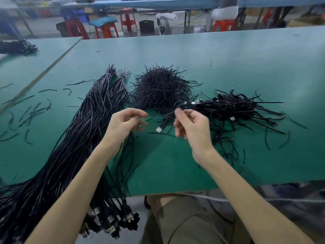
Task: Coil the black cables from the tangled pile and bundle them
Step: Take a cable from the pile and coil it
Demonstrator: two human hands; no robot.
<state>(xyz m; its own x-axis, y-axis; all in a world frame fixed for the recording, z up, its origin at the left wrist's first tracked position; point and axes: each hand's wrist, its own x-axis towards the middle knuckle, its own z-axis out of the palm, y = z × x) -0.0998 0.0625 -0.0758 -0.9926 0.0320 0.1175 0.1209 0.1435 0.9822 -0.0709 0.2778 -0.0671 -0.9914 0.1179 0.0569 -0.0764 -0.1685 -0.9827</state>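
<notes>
A long sheaf of straight black cables (91, 120) lies on the left of the green table (175, 164), and its USB plugs (112, 221) hang over the front edge. On the right lies a tangled pile of black cables (233, 106). One black cable with a silver USB plug (159, 129) leads from that pile to my right hand (191, 127), which pinches it between thumb and fingers. My left hand (124, 124) hovers beside it, fingers curled and apart, with nothing visible in it.
A mound of short black tie wires (160, 90) sits behind my hands. Loose tie pieces (31, 113) are scattered at the left. Another black cable heap (17, 46) lies on the neighbouring table. Red stools (128, 19) stand beyond the far edge.
</notes>
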